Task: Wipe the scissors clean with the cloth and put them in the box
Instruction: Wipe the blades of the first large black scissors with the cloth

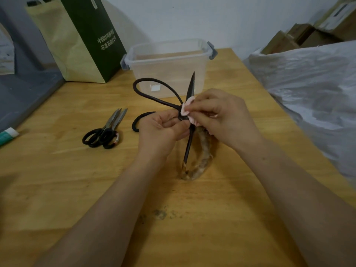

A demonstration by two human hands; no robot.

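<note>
Fingers point(202, 108) of the right hand point(221, 116) pinch a small pink-white cloth point(185, 109) against the dark old iron scissors point(191, 87) with big loop handles, right at the pivot. The rest of the cloth hangs down, brownish, to the table. The left hand point(159, 130) is curled round the scissors near the same pivot, from the handle side. It holds them above the yellow wooden table point(77, 170) w/ blades spread wide, one tip up, the other down toward the wood.

Behind them stands the clear plastic box point(169, 62) with grey clips, top open. To the left on the table lie black-handled steel scissors point(105, 132), it seems two pairs, well apart from the hands.

The iron pair looks heavy and stiff, maybe a bit greasy, and the tips are sharp. Better to take hold at the loops or the pivot, not on the blade edge, esp. when wiping toward a tip. The cloth is soft and thin, so the edge can cut through it. For the box, I think blades should be closed first.
</note>
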